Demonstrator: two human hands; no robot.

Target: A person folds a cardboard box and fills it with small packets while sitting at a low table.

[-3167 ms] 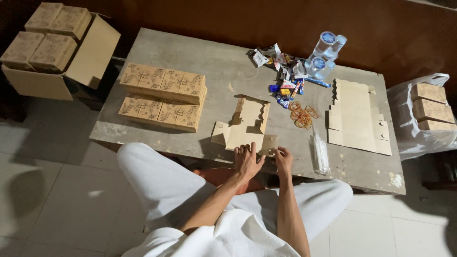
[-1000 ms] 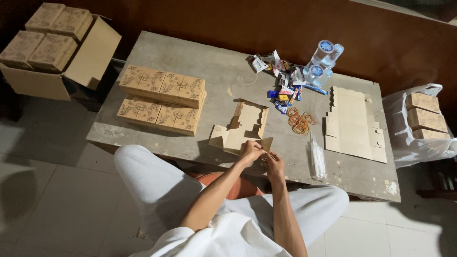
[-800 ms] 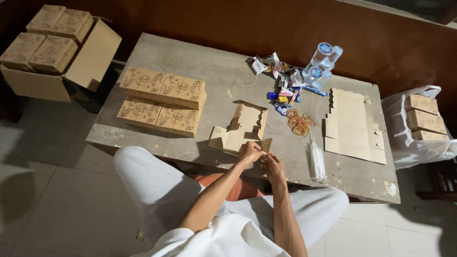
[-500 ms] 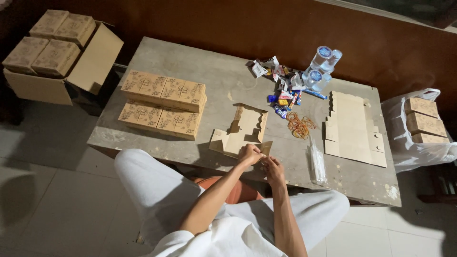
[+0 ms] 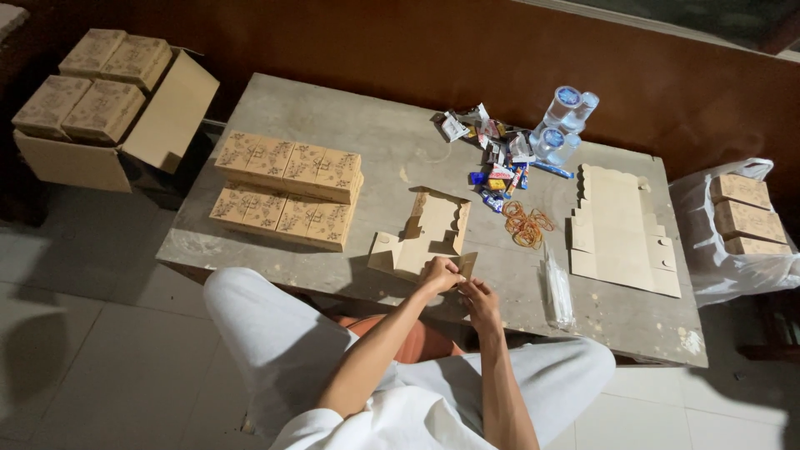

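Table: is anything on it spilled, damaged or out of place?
Nothing looks spilled or damaged. The folded boxes and flat blanks sit in tidy stacks. Only the small packets and rubber bands lie loosely scattered beside the water bottles. Both hands, left hand and right hand, hold the half-folded box.

Both forearms reach forward, bare, and converge. The left hand (image 5: 439,273) curls in a pinching grip. The right hand (image 5: 478,295) sits just beside it, fingers bent.

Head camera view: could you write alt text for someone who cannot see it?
A seated person's left hand and right hand fold a flat cardboard box blank at the near edge of a grey table. Finished patterned boxes are stacked left; flat blanks, rubber bands and water bottles lie right.
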